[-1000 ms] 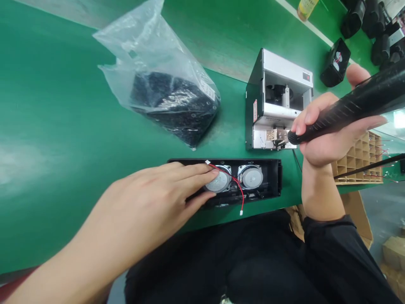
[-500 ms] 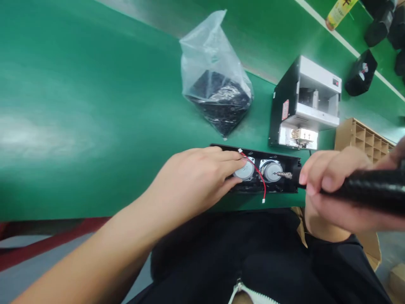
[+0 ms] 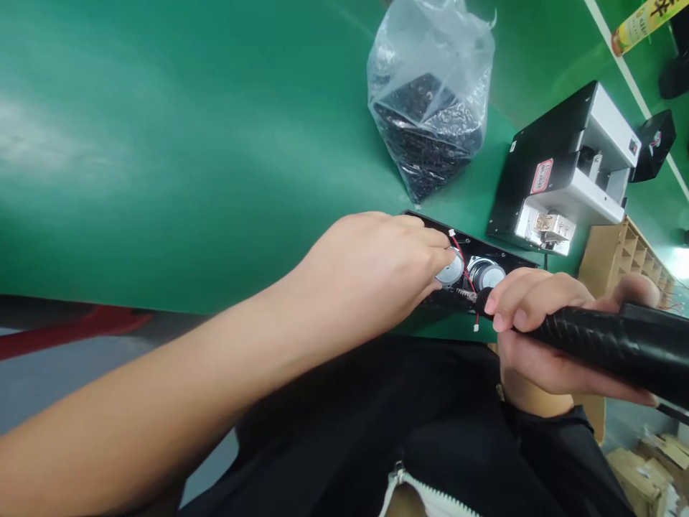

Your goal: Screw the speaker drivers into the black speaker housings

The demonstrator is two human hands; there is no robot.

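Partly beneath the left grip, hold unclear, black speaker housing, right grip near it, wrapped around a screwdriver

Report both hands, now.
Left hand: fingers at a round speaker in the black housing; whether it grips cannot be told.
Right hand: closed around the black screwdriver.

I count 1 blk case w/ 2 spkrs, 1 red wire, 2 plugs; 1 L hand, 1 R hand, 1 driver at it; past it, 1 bag, 1 machine, 1 blk box, 1 btl; to its R, 1 divided ctn.
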